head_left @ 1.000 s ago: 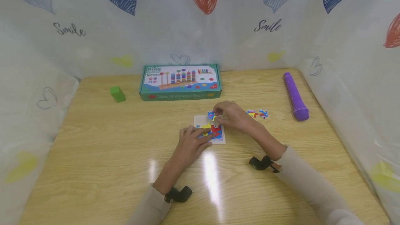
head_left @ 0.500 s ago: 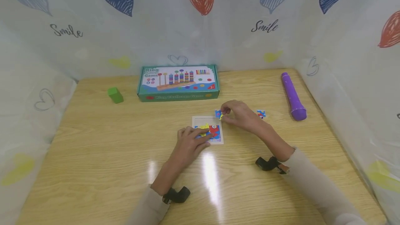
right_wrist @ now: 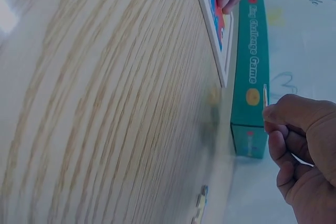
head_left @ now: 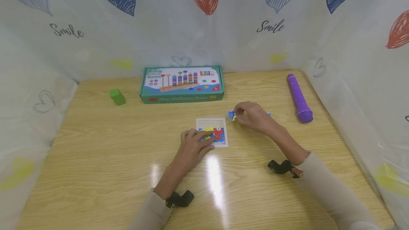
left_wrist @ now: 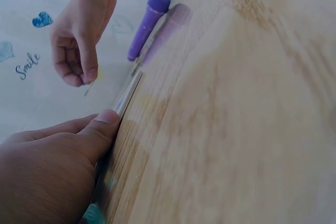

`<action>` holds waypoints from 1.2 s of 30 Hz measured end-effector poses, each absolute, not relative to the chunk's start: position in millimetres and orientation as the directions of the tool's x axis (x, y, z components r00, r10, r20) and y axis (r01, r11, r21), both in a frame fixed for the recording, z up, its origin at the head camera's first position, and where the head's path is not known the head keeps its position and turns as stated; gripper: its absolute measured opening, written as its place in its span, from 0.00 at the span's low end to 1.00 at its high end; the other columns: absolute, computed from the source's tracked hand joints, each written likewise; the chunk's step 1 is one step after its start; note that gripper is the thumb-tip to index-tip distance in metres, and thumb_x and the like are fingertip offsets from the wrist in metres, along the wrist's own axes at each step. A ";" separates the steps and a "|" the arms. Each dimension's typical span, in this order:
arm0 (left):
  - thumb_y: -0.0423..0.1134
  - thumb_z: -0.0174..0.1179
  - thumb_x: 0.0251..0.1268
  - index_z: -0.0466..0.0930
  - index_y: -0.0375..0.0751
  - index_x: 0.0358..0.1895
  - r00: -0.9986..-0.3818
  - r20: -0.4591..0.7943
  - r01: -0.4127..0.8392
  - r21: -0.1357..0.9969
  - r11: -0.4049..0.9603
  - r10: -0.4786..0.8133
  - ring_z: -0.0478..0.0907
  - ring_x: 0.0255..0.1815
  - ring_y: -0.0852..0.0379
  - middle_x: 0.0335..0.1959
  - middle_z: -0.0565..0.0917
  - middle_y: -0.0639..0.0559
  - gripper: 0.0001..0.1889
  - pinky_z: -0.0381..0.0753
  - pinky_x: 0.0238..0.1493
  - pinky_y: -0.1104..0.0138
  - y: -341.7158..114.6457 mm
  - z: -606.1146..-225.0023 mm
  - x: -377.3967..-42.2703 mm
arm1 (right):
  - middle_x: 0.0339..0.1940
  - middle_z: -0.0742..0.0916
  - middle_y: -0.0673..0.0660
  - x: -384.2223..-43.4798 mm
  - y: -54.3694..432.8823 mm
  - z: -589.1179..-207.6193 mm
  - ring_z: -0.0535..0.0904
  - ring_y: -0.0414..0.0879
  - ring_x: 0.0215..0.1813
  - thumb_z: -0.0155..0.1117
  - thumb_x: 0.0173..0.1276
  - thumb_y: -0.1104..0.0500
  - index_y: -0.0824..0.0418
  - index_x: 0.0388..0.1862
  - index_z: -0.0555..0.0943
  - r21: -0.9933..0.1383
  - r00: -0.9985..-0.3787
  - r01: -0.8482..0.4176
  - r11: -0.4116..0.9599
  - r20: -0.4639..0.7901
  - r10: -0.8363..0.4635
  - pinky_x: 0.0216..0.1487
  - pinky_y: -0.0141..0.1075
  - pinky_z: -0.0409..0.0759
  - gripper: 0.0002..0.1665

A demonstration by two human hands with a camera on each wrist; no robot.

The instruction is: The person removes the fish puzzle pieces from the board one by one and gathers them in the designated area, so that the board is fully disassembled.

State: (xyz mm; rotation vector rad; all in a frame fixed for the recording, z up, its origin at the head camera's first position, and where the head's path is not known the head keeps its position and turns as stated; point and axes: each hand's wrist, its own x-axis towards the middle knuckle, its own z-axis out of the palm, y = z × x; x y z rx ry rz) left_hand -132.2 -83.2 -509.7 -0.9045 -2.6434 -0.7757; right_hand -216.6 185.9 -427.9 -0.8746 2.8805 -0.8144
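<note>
Head: jigsaw piece [head_left: 231, 115], pinched in right hand [head_left: 254, 117], just right of the far corner of puzzle tray [head_left: 226, 137]; left hand [head_left: 191, 148], fingers spread, on tray. Left wrist: right hand beyond tray's edge. Right wrist: piece edge-on, raised above counter [right_wrist: 105, 103].

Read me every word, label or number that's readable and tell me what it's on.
"Ring Challenge Game": green box, front side
"Ring", "Game": box top; small line between is blurred
"3+": box top
"Smile", twice: white backdrop
Box end: too blurred to read
</note>
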 end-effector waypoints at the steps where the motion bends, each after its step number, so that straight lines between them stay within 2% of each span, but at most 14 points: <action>1: 0.48 0.62 0.71 0.85 0.56 0.59 -0.778 0.384 0.626 0.404 0.667 0.498 0.69 0.48 0.55 0.59 0.82 0.55 0.16 0.61 0.57 0.47 -83.2 -509.4 -132.2 | 0.38 0.86 0.56 -216.8 187.1 -428.0 0.80 0.49 0.42 0.69 0.62 0.68 0.67 0.42 0.83 -0.494 -0.847 -0.502 0.709 0.118 -0.518 0.47 0.42 0.81 0.09; 7: 0.49 0.62 0.71 0.85 0.56 0.59 -0.783 0.375 0.621 0.412 0.667 0.496 0.68 0.47 0.56 0.60 0.81 0.56 0.17 0.61 0.58 0.48 -82.6 -510.0 -132.5 | 0.38 0.86 0.56 -217.0 195.0 -430.4 0.80 0.50 0.42 0.67 0.63 0.69 0.68 0.43 0.82 -0.510 -0.853 -0.488 0.709 0.107 -0.510 0.47 0.45 0.81 0.09; 14: 0.50 0.62 0.71 0.84 0.58 0.60 -0.791 0.364 0.611 0.422 0.670 0.492 0.68 0.47 0.57 0.61 0.80 0.58 0.17 0.60 0.59 0.49 -83.0 -511.1 -132.9 | 0.38 0.86 0.57 -218.2 203.2 -434.3 0.80 0.50 0.41 0.68 0.63 0.69 0.68 0.43 0.82 -0.484 -0.844 -0.516 0.707 0.143 -0.517 0.46 0.43 0.80 0.09; 36: 0.50 0.62 0.71 0.84 0.58 0.61 -0.794 0.353 0.607 0.424 0.672 0.495 0.68 0.48 0.56 0.61 0.80 0.57 0.17 0.59 0.61 0.48 -83.6 -511.1 -133.6 | 0.38 0.86 0.58 -224.4 214.5 -444.9 0.83 0.51 0.42 0.68 0.64 0.69 0.67 0.42 0.82 -0.503 -0.874 -0.456 0.734 0.096 -0.477 0.46 0.44 0.82 0.08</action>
